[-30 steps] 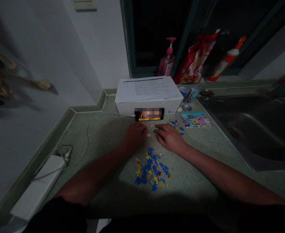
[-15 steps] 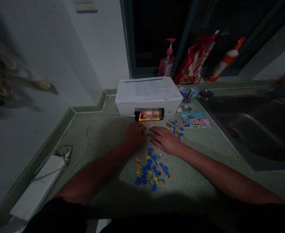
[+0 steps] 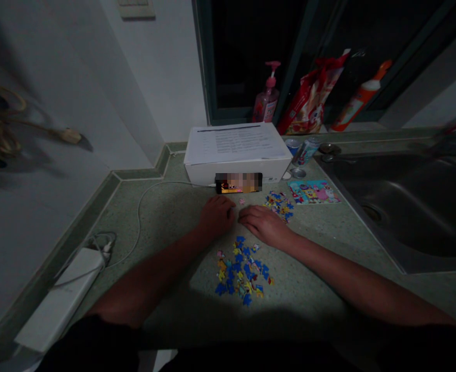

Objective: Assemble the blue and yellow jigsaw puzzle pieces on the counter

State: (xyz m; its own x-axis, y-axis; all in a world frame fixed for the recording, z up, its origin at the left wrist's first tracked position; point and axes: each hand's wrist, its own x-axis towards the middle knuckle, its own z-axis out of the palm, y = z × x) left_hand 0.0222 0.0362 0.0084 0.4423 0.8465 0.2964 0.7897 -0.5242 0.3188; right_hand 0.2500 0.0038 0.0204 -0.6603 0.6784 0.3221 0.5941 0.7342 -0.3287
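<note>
My left hand rests on the counter just in front of the phone, its fingers curled in and pressed together. Whatever lies under those fingertips is hidden. Facing it across a small gap, my right hand is closed too, fingers together and pointing down-left. I cannot make out what they pinch. Below both hands spreads a loose pile of blue and yellow jigsaw pieces. A second heap of jigsaw pieces lies beyond my right hand. One pink jigsaw piece sits alone between the hands and the phone.
A phone on a white cable leans against a white box. Right of it are a colourful picture card, a can and a metal sink. A white power strip lies at left.
My right hand's fingers have drawn together from a spread pose and moved slightly down. The lone pink piece shows more plainly. My left hand has barely moved.
</note>
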